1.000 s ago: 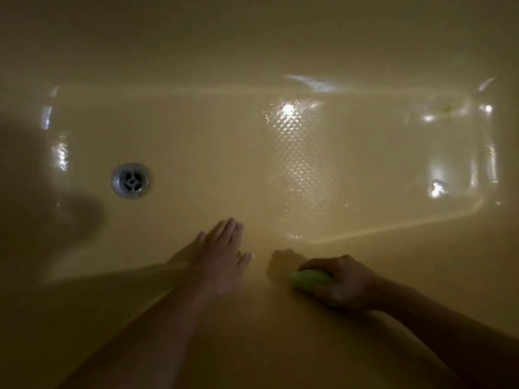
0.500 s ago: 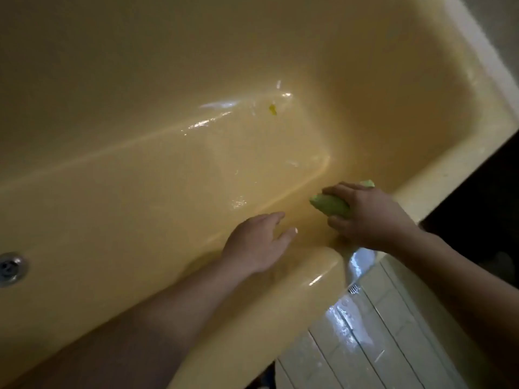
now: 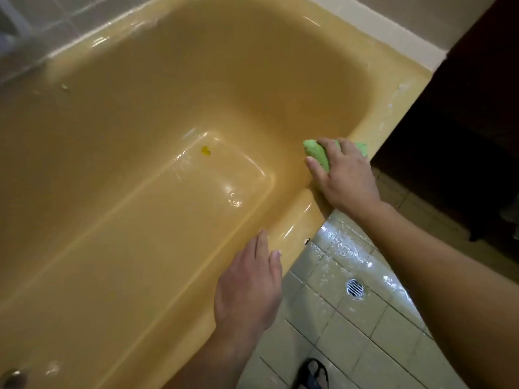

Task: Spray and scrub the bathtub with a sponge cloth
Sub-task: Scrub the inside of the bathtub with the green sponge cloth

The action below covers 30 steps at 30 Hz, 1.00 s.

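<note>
1. The tub [image 3: 252, 80] is yellow-orange and fills the view from 12 round to 8 o'clock. Its rounded end lies toward 1 o'clock, and its near rim runs from 6 up to 2 o'clock.
2. The sponge [image 3: 316, 154] is green. It sits on the near rim where the rim bends into the rounded end, at about 2 o'clock from the centre of the view.
3. The right hand [image 3: 346, 178] grips the sponge and presses it on the rim. The fingers curl over its top and the thumb lies along its lower edge. The forearm comes in from 4 o'clock.
4. The left hand [image 3: 248, 287] rests palm down on the near rim, at 7 o'clock of the sponge and well apart from it. It holds nothing, and its relaxed fingers lie close together, pointing toward 12 o'clock.
5. A small yellow speck [image 3: 205, 150] lies on the wet, shiny bottom of the tub, at 9 o'clock of the sponge.
6. The tub drain [image 3: 12, 377] shows in the 7 o'clock corner, partly cut off by the edge of the view.
7. The floor [image 3: 351, 346] outside the tub is pale tile, wet and glinting near the rim. A round floor drain [image 3: 355, 288] sits at 3 o'clock of the left hand.
8. A foot [image 3: 311, 374] in a dark sandal stands on the floor at 6 o'clock.
9. A tiled wall [image 3: 56, 18] borders the tub at 11 o'clock.
</note>
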Motion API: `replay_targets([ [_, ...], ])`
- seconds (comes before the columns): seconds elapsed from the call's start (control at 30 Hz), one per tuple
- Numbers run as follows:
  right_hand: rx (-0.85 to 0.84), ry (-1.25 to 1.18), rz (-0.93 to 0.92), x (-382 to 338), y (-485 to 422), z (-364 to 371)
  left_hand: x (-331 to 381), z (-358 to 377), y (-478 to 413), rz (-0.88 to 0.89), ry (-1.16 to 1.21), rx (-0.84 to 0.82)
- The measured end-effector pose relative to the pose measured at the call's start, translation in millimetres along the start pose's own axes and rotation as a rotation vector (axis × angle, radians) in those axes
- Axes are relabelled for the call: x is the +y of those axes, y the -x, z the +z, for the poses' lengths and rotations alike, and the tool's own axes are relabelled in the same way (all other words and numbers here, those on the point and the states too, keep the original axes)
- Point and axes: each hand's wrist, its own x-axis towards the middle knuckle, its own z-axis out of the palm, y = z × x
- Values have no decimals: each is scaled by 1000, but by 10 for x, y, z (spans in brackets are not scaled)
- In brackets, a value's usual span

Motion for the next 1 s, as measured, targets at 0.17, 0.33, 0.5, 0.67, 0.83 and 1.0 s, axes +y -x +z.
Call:
replay_targets([
  [0.17, 24, -66, -163, -15, 494, 82, 104, -1, -89, 33, 26, 62],
  [0.33, 23, -45, -291, 466, 168, 45, 164, 20, -191, 103, 7, 55],
  [0.5, 139, -119, 67, 383, -121, 59, 150, 45, -242, 136, 46, 54],
  [0.67, -8, -139, -430, 68, 787, 190, 136, 65, -243, 167, 98, 62],
  [0.83, 214, -111, -117, 512, -105, 123, 135, 63, -278, 290, 66, 74],
  [1.0, 235, -137, 140, 210, 114, 161, 170, 129, -366, 344, -30, 90],
])
